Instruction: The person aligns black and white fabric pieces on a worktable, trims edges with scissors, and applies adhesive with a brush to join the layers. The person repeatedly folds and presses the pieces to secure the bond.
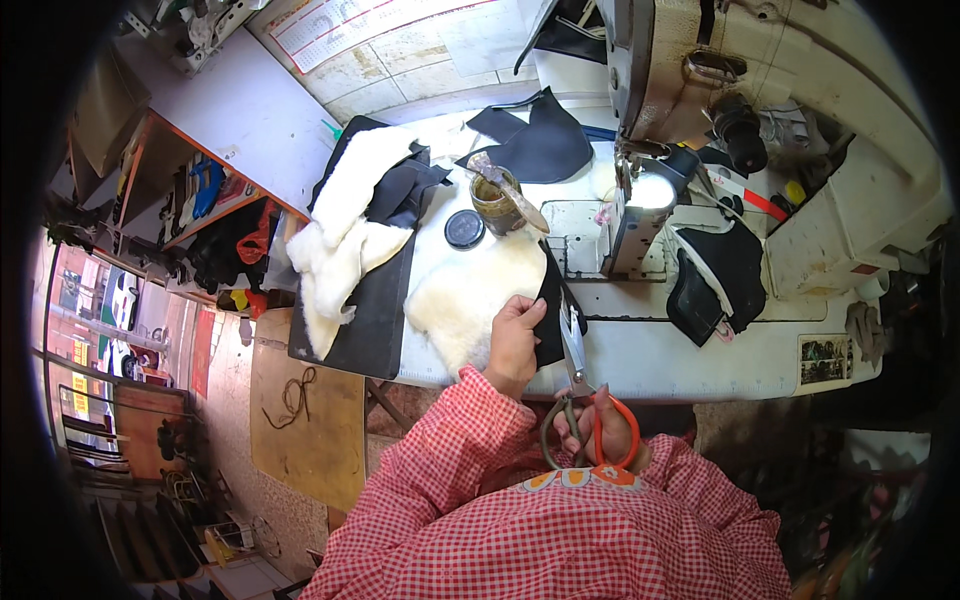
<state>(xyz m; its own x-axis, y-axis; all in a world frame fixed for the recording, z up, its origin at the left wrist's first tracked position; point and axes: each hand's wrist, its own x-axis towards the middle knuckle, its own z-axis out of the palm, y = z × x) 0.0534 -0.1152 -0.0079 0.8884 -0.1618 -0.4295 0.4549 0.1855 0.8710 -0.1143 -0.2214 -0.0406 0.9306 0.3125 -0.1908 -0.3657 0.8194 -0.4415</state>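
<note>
My left hand point(514, 341) grips the edge of a piece of black material lined with cream fleece point(478, 292) lying on the white sewing table point(700, 360). My right hand point(605, 425) holds scissors point(578, 385) with one orange and one dark handle loop. Their blades point up along the piece's black edge point(551, 320). Both sleeves are red-and-white checked.
A cream industrial sewing machine point(700, 70) stands at the back right. A glue jar with a brush point(495, 200) and a round black lid point(464, 229) sit behind the piece. More fleece and black cut pieces point(350, 230) lie at the left, and another black piece point(725, 280) at the right.
</note>
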